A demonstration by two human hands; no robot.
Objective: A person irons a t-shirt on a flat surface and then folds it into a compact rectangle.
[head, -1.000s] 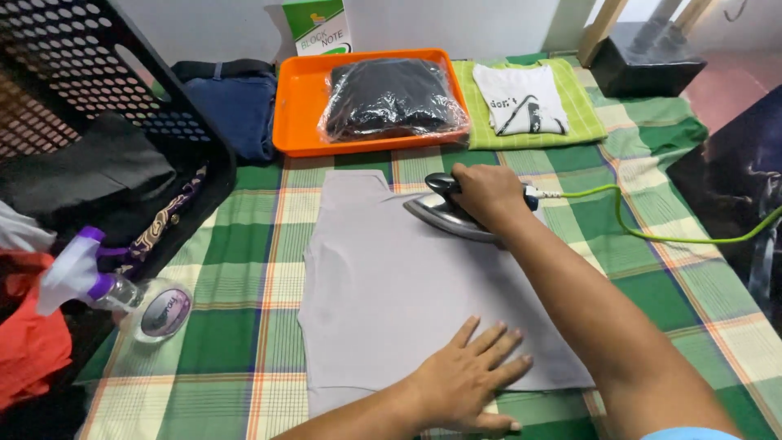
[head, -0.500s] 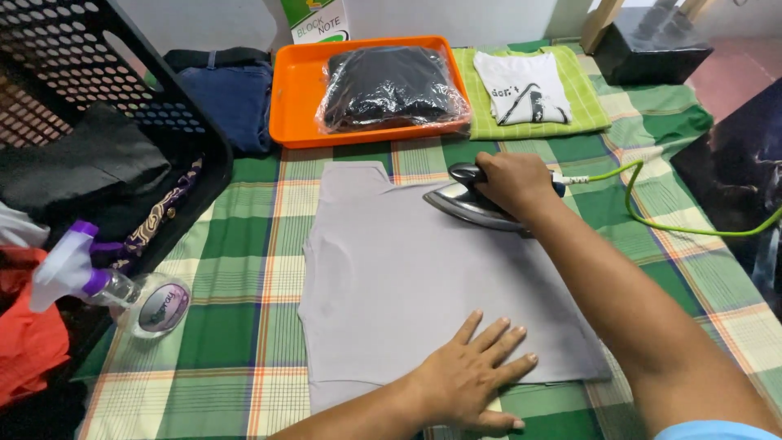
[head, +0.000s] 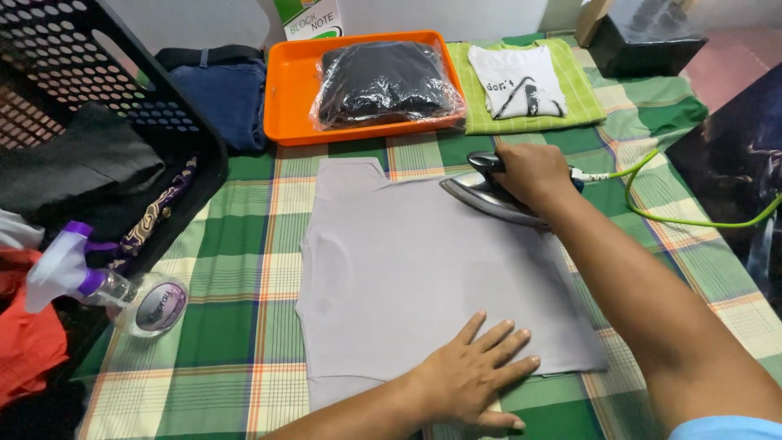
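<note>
- While the grey garment [head: 407, 277] is lying flat on the checked worktop [head: 236, 244], the right hand [head: 533, 173] is gripping the iron [head: 489, 195] at its upper right edge.
- Left hand [head: 476, 375] is pressing spread-fingered on its lower hem.
- Behind, a clear-wrapped black bundle [head: 383, 81] is sitting in an orange tray [head: 285, 98]; a green-and-white box [head: 308, 18] is standing beyond.

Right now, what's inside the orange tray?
The orange tray holds a folded black garment wrapped in clear plastic. It covers most of the tray floor, so anything beneath it cannot be seen.
</note>
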